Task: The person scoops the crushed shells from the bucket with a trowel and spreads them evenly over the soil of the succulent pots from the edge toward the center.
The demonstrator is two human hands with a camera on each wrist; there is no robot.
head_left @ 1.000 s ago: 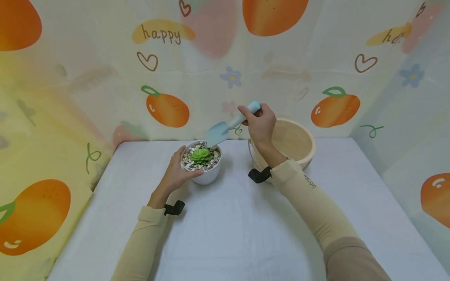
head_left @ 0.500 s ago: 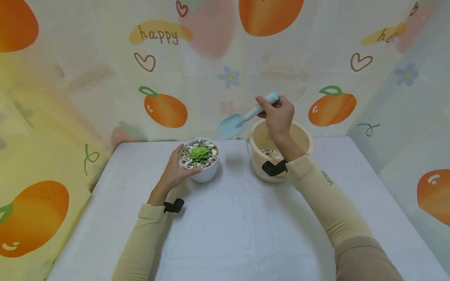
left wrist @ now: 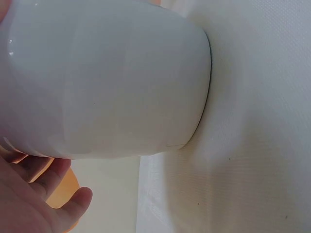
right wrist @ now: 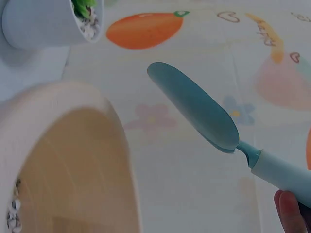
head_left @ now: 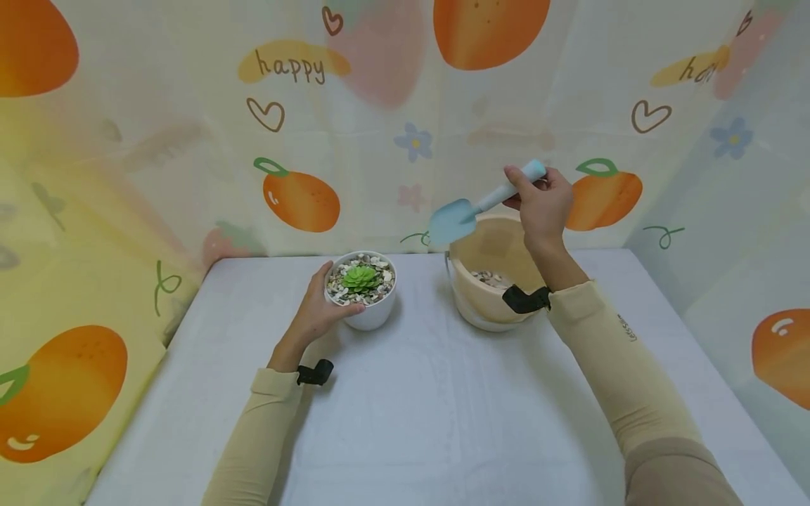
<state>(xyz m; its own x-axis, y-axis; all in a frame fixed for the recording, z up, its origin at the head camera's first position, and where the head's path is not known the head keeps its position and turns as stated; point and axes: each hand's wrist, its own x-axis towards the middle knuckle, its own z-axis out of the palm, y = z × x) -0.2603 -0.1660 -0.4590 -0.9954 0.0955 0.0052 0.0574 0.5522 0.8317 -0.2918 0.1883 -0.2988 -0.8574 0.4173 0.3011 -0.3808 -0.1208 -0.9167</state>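
My left hand (head_left: 313, 315) holds a white flowerpot (head_left: 372, 316) round its near left side, thumb in front and fingers behind. Inside the pot, pebbles surround a green succulent (head_left: 361, 278). In the left wrist view the pot's base (left wrist: 201, 87) stands on the cloth. My right hand (head_left: 548, 211) grips the handle of a light-blue garden trowel (head_left: 452, 222), raised over the rim of a cream bucket (head_left: 471, 299). The trowel's blade (right wrist: 194, 107) points left and down; no pebbles show on it. Some pebbles (head_left: 490, 279) lie at the bucket's bottom. The right forearm covers the bucket's right side.
A white cloth (head_left: 405, 407) covers the table. Behind it hangs a patterned backdrop (head_left: 373, 154) with oranges and hearts, which also lines both sides. The bucket stands to the right of the pot, with a gap between them.
My right hand has carried the trowel from the pot's rim up and right to above the bucket. The left hand and the pot have stayed in place.
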